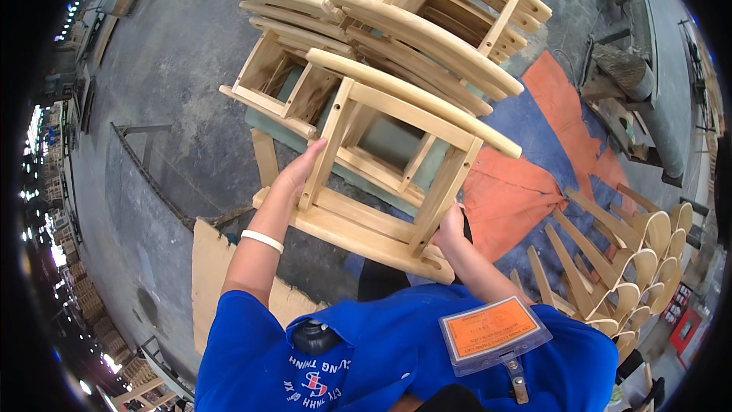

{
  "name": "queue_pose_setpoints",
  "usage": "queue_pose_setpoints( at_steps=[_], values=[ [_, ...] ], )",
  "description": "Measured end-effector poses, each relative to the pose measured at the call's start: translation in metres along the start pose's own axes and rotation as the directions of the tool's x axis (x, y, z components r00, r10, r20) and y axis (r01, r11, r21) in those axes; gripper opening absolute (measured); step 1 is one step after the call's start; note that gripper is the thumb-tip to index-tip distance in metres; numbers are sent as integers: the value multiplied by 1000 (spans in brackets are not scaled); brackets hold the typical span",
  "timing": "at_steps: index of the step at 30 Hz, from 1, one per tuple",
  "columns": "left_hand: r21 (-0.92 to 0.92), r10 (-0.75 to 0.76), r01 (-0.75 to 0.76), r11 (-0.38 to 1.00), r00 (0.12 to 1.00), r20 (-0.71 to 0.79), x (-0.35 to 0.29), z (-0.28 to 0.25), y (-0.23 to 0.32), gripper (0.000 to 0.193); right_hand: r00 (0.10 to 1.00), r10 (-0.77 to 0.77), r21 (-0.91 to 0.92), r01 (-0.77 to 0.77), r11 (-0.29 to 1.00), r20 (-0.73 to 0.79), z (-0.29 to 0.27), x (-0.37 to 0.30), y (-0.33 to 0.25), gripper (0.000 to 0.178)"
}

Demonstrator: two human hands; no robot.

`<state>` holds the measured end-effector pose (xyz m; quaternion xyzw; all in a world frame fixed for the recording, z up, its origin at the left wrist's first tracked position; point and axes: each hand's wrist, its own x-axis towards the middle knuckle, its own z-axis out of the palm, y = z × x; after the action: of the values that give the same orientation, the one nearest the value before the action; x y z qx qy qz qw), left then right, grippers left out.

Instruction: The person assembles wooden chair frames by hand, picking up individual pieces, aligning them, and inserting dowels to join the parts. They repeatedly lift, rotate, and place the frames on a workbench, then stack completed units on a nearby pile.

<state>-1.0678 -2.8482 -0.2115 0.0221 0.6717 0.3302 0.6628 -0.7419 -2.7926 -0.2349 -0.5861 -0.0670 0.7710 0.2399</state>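
A pale wooden stool frame [358, 238] is tilted up in front of my body, with a curved board along its far side and another along its near side. My left hand [301, 174] grips its left upright, thumb along the outside. Around the right upright, low down, my right hand [451, 227] is closed, its fingers partly hidden behind the wood. Just beyond is a stack of similar wooden frames [428, 37], several high, with curved boards facing me. The held frame overlaps the stack in view, so I cannot tell whether they touch.
Orange sheeting [507, 191] and blue sheeting lie on the floor to the right. Several curved wooden pieces [654, 230] stand bunched at the lower right. Cardboard [207, 275] lies near my left arm, beside a dark metal bar [152, 179]. Machinery [633, 76] stands at the far right.
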Motion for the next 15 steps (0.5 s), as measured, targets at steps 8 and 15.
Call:
queue_pose_setpoints(
  at_steps=[8,15],
  values=[
    [241,-131,115,964,990,53,118,-41,-9,92,977,90,98,-72,993,-196,9,85,64,26],
    [148,-148,148,978,989,-13,175,-47,-28,93,977,155,74,-146,987,-144,2,140,67,32]
  ],
)
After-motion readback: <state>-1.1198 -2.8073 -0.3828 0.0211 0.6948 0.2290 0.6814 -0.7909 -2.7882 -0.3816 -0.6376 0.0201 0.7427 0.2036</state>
